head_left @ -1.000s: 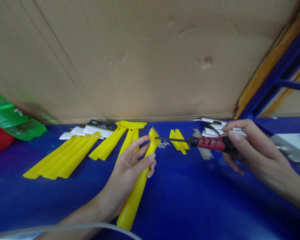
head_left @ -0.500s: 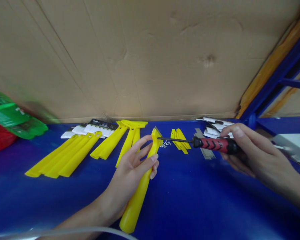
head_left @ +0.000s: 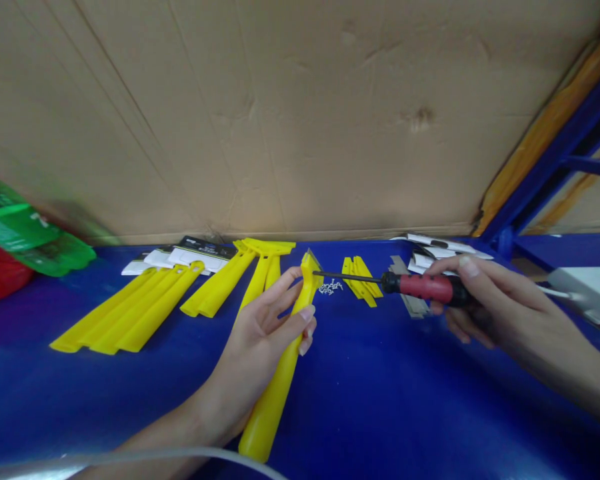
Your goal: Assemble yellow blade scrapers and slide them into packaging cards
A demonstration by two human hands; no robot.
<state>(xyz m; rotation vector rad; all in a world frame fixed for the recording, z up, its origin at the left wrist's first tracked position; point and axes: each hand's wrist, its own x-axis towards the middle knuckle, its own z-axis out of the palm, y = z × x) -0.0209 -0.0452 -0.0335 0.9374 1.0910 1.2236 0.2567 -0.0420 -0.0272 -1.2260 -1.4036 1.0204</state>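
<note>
My left hand (head_left: 275,320) is wrapped around the neck of a yellow plastic scraper (head_left: 273,400), its head tilted up and a thin blade edge showing at the top. A red-and-black screwdriver (head_left: 425,288) lies level in the fingers of my right hand (head_left: 500,300). The tip of its dark shaft meets the right side of the scraper head; the screw there is too small to see. Just behind the head is a small pile of screws (head_left: 331,287). Several yellow clamp plates (head_left: 362,280) and a stack of grey blades (head_left: 414,303) lie beneath and beyond the screwdriver.
Yellow handles (head_left: 135,310) and more scrapers (head_left: 260,267) lie at left on the blue table (head_left: 380,400), before packaged blades (head_left: 200,252). A green bottle (head_left: 35,233) stands far left. A white cable (head_left: 180,455) crosses the front; a white box (head_left: 587,290) sits right.
The screwdriver handle has turned about its axis, and my right fingers have shifted on it. The scraper and my left hand have barely moved.
</note>
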